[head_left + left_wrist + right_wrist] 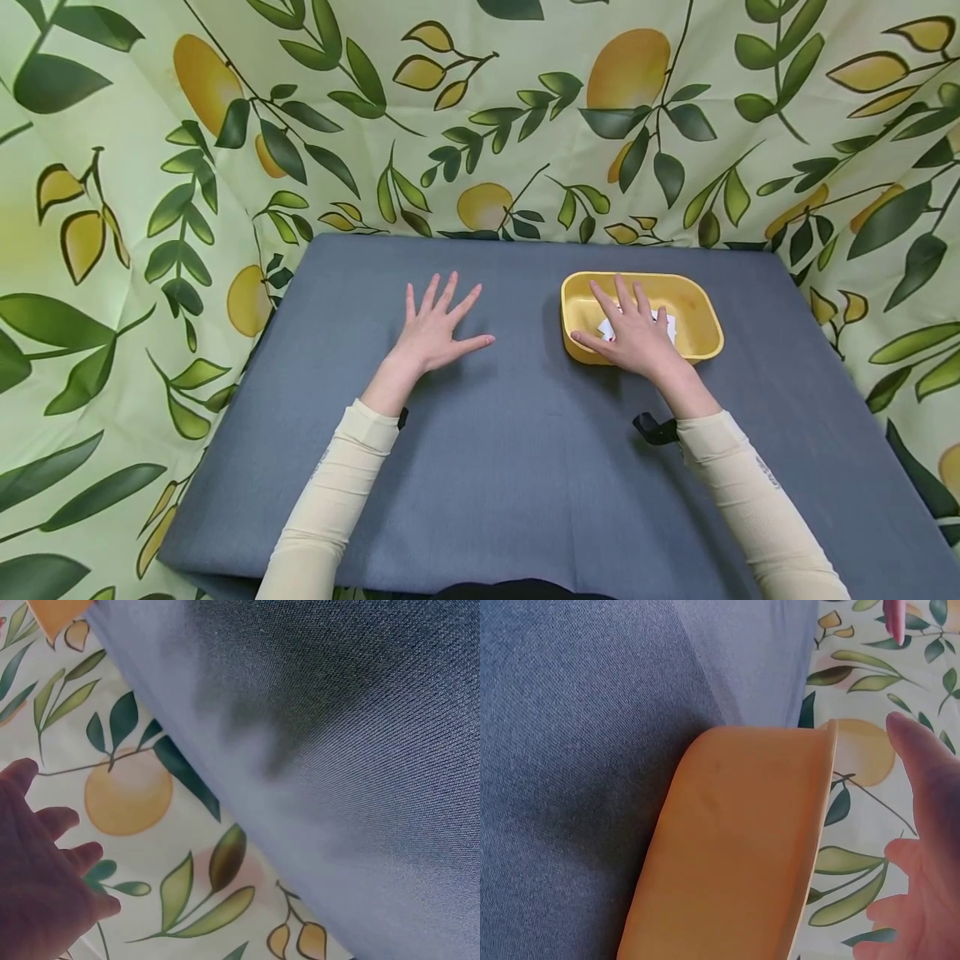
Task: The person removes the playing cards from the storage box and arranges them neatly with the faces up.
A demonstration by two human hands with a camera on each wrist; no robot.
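Note:
A yellow plastic basin [705, 329] stands on the right half of the table, with small white pieces [671, 327] inside, partly covered from view by a hand. My right hand [633, 329] is over the basin with its fingers spread, holding nothing. In the right wrist view, the basin's side wall [735, 840] fills the middle, and the right hand [930, 847] shows past its rim. My left hand [435, 333] hovers over the table to the left, fingers wide apart and nothing in them. The left wrist view catches that hand [49, 877] at its lower left.
A blue-grey cloth covers the table [510, 467]. Behind and beside it hangs a curtain [360, 150] printed with leaves and yellow fruit. A black strap [655, 429] sticks out at the right wrist, beside the cream sleeve [757, 492].

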